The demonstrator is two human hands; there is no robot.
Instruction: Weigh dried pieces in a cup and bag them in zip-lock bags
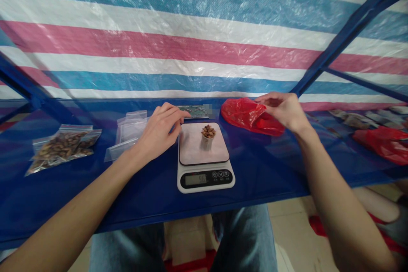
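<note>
A white kitchen scale sits in front of me, its display lit with digits that seem to read 96. On its plate stands a small cup heaped with brown nuts or seeds. My left hand is at the scale's upper left, fingers stretched out, the tips by a dark flat object behind the scale. To the right, my right hand pinches the edge of a red plastic bag; what the bag holds is hidden.
Zip bags filled with brown nuts or seeds lie at the left, with clear zip bags beside my left forearm. Another red bag lies far right. Blue metal posts and a striped sheet bound the blue table.
</note>
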